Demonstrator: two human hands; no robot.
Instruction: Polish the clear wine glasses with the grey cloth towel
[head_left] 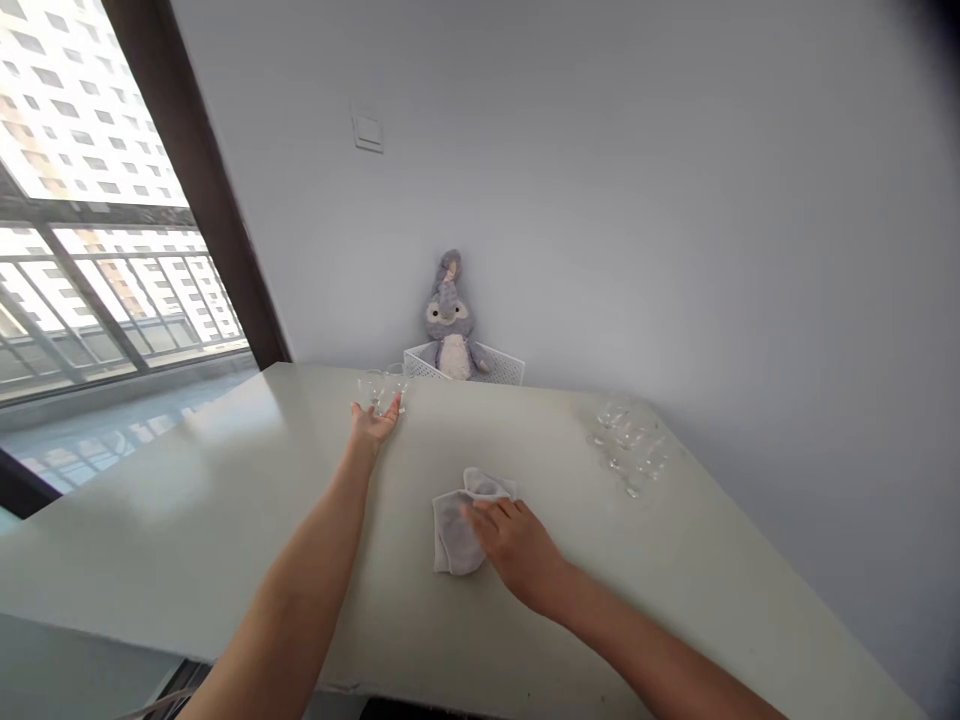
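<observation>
My left hand [375,422] reaches to the back left of the table, palm turned up and fingers spread, right at a small group of clear glasses [373,388]. The fingertips overlap the glasses in view; whether they touch one is hard to tell. A light grey-white cloth [456,535] lies rumpled near the middle of the table. Over its right side is my right hand [514,545], palm down, fingers stretched out on the cloth and slightly blurred. No grip on the cloth shows.
Several clear glasses [628,442] are grouped at the back right of the pale table [187,500]. A grey plush toy [452,325] sits in a white perforated basket [504,367] against the wall. A window [112,230] is on the left.
</observation>
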